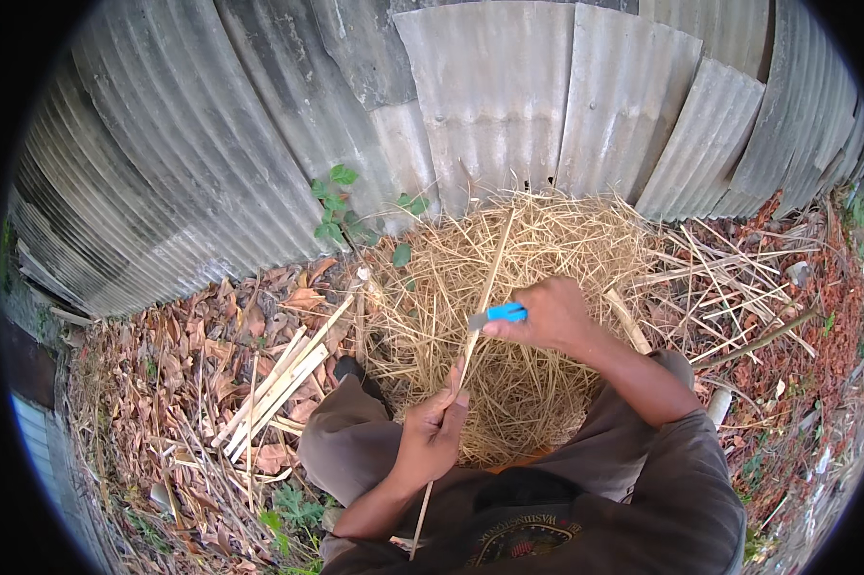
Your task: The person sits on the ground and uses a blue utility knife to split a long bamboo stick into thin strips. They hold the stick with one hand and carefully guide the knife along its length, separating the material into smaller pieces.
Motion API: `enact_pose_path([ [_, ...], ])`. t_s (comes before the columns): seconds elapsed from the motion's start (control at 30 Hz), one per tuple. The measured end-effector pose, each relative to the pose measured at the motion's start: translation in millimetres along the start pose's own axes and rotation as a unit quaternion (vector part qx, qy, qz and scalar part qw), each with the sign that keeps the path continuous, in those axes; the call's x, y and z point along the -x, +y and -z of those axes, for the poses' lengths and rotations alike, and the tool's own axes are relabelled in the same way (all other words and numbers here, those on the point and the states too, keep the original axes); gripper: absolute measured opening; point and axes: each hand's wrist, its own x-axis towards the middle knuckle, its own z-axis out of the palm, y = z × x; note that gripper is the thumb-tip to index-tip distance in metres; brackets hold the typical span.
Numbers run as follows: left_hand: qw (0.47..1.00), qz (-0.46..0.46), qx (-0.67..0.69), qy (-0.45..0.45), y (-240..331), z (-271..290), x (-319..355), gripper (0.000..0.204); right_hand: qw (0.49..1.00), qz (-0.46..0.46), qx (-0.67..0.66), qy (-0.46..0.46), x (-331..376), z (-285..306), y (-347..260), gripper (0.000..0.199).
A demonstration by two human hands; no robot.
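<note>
A long, thin pale strip [495,261], which looks like split bamboo, slants upward and away from my lap. My left hand [432,431] is closed round its lower part, with the tail end hanging below the fist. My right hand [552,314] grips a blue-handled utility knife [505,313]. The knife's grey blade end lies against the strip, a little beyond my left fingers. Beneath both hands spreads a large heap of straw-coloured shavings [518,402] between my legs.
Several flat pale strips [276,388] lie on dry leaves at the left. Thin sticks [729,278] are scattered at the right, near a thicker piece [627,319]. A corrugated sheet fence [494,96] stands behind the heap, with a green plant [333,203] at its foot.
</note>
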Motion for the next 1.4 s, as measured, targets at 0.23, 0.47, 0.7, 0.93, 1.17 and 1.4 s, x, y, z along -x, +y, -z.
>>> enact_pose_path([
  [0.23, 1.000, 0.000, 0.028, -0.012, -11, 4, 4, 0.043, 0.998, -0.059, 0.001, -0.013, -14, 2, 15, 0.079],
  [0.47, 0.999, -0.030, 0.010, -0.026, -20, 6, 14, 0.043, 0.991, -0.133, 0.021, -0.025, -22, -1, 38, 0.079],
  [0.7, 0.996, 0.068, 0.032, -0.042, -4, 7, 11, 0.043, 0.982, -0.188, -0.006, -0.032, -29, 9, 50, 0.078],
  [0.93, 0.993, 0.066, 0.091, -0.047, -11, 12, 12, 0.045, 0.998, 0.044, 0.021, 0.030, -3, -9, 18, 0.077],
  [1.17, 0.988, 0.072, 0.131, -0.036, -16, 4, -4, 0.044, 0.992, -0.101, 0.063, 0.030, -37, -16, 55, 0.082],
  [1.4, 0.993, 0.042, 0.102, -0.036, -15, 10, 8, 0.043, 0.974, -0.216, -0.028, 0.067, -30, 23, 71, 0.078],
])
